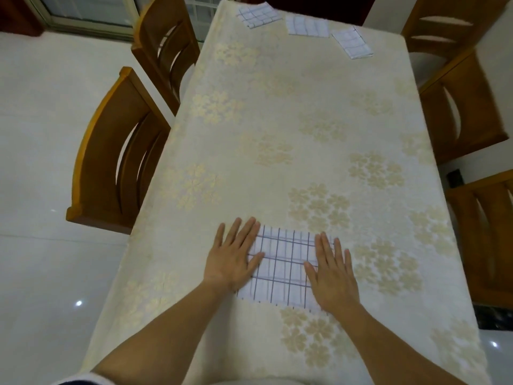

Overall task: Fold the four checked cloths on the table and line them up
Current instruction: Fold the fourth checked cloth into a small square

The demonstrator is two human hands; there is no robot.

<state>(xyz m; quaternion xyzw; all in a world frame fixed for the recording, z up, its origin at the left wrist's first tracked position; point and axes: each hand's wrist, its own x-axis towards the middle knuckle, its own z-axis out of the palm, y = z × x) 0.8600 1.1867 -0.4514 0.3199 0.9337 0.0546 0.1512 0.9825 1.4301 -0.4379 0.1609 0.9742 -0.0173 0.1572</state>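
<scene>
A folded white cloth with dark checks (283, 265) lies flat near the table's front edge. My left hand (236, 255) presses flat on its left side, fingers straight and spread. My right hand (331, 269) presses flat on its right side in the same way. Three more folded checked cloths lie in a rough row at the far end of the table: one at the left (256, 13), one in the middle (306, 26), one at the right (352, 43), each turned at a slightly different angle.
The table wears a cream cloth with gold flowers (277, 129). Wooden chairs stand along the left side (119, 159) (163, 43) and along the right side (466, 104) (485, 240). The floor is glossy white tile.
</scene>
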